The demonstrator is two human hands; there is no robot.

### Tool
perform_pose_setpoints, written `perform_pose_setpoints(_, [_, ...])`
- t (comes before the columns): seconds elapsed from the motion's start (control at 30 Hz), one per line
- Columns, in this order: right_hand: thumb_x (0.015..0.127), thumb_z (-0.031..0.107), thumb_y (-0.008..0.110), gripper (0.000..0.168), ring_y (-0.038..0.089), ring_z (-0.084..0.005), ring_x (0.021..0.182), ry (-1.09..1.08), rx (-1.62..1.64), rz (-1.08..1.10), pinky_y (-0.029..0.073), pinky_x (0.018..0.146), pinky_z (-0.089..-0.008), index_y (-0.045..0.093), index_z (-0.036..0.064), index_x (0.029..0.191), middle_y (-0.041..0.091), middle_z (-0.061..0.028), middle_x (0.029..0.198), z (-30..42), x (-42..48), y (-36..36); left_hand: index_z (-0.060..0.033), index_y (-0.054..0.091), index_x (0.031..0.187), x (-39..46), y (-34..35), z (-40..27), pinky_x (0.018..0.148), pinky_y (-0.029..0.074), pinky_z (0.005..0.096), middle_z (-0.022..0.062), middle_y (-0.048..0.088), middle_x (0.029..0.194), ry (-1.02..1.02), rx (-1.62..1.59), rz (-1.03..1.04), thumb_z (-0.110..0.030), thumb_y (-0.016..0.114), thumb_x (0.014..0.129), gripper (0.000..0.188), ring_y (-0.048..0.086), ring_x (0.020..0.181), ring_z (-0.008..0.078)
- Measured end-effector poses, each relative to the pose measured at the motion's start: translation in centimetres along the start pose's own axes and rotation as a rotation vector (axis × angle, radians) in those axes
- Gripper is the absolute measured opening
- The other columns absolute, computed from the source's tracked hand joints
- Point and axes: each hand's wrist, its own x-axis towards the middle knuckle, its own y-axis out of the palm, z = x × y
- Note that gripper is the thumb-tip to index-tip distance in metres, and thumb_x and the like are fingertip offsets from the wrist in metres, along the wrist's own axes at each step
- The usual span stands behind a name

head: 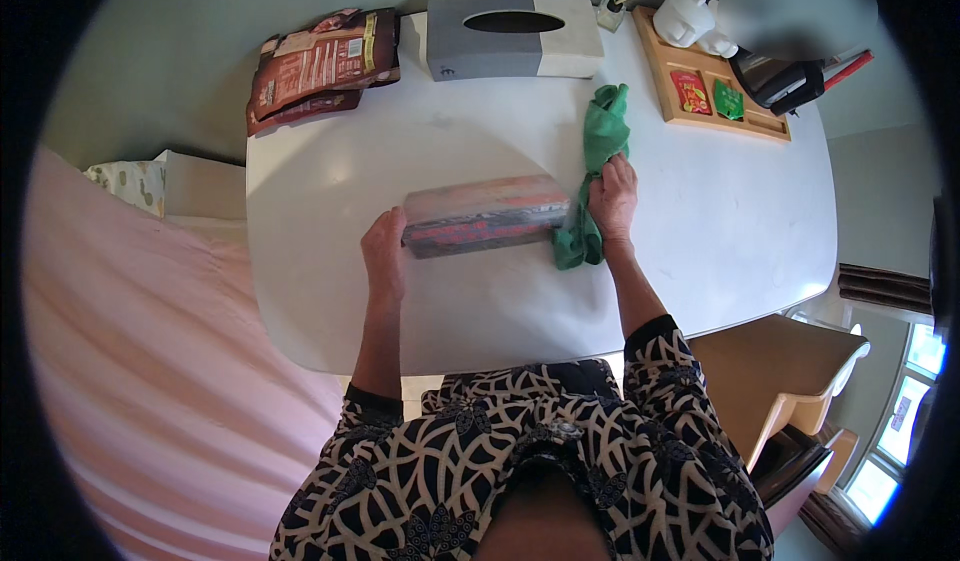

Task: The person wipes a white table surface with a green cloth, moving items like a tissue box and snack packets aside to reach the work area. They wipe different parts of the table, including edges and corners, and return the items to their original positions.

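Note:
A long rectangular package, blurred and bearing red writing, lies across the white table or just over it; I cannot tell which. My left hand grips its left end, with the fingertips hidden behind the edge. Bunched in my right hand is a green cloth. One part of the cloth spreads beyond the knuckles, and the other hangs below the fist beside the package's right end. Whether cloth and package touch is unclear.
Along the back stand brown food pouches, a grey and cream tissue box and a small flower diffuser. A wooden tray at back right carries a white teapot, sachets and a dark kettle. A chair stands at right.

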Motion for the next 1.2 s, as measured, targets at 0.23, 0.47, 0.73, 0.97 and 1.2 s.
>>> perform_pose_setpoints(0.23, [0.066,-0.001,0.049,0.010,0.047,-0.0339,0.109,0.017,0.010,-0.004,0.037,0.091,-0.0441,0.050,0.000,0.076,0.054,-0.0168,0.105,0.1,0.0,0.1,-0.0021,0.058,0.085,0.1,-1.7,-0.2,0.067,0.039,0.0261,0.0008,0.054,0.080,0.029,0.144,-0.038,-0.033,0.047,0.088,0.032,0.048,0.074,0.0111])
perform_pose_setpoints(0.47, [0.070,0.000,0.051,0.013,0.047,-0.0354,0.107,0.055,0.092,-0.004,0.037,0.091,-0.0442,0.052,-0.002,0.083,0.054,-0.0178,0.106,0.5,0.0,-0.3,-0.0024,0.059,0.085,2.3,-7.9,-0.4,0.069,0.039,0.0250,0.0025,0.056,0.081,-0.073,0.066,-0.377,-0.034,0.049,0.086,0.033,0.049,0.075,0.0118])
perform_pose_setpoints(0.73, [0.089,0.011,0.044,0.016,0.048,-0.0125,0.077,0.706,0.842,-0.293,0.041,0.072,-0.0265,0.053,0.001,0.097,0.055,-0.0047,0.083,2.4,5.3,-1.8,0.0016,0.057,0.087,5.2,-13.6,-0.4,0.070,0.042,0.0304,0.0064,0.058,0.080,0.056,0.413,-0.486,-0.035,0.047,0.087,0.038,0.053,0.075,0.0153])
perform_pose_setpoints(0.97, [0.084,0.008,0.050,0.007,0.052,-0.0288,0.067,0.161,0.696,-0.157,0.044,0.066,-0.0332,0.053,0.003,0.088,0.057,-0.0136,0.081,7.6,16.4,-0.1,0.0025,0.057,0.101,5.9,-7.6,-7.3,0.078,0.043,0.0288,0.0117,0.060,0.092,0.376,0.657,-0.371,-0.021,0.047,0.089,0.029,0.056,0.088,0.0187])
perform_pose_setpoints(1.2, [0.072,0.028,0.066,0.044,0.045,-0.0270,0.114,-0.538,-0.091,0.031,0.040,0.084,-0.0466,0.054,0.012,0.111,0.047,-0.0101,0.123,9.5,18.0,9.2,-0.0049,0.054,0.111,17.3,7.6,-9.5,0.087,0.041,0.0352,0.0160,0.055,0.112,0.756,0.784,0.082,-0.019,0.045,0.088,0.029,0.053,0.103,0.0285])
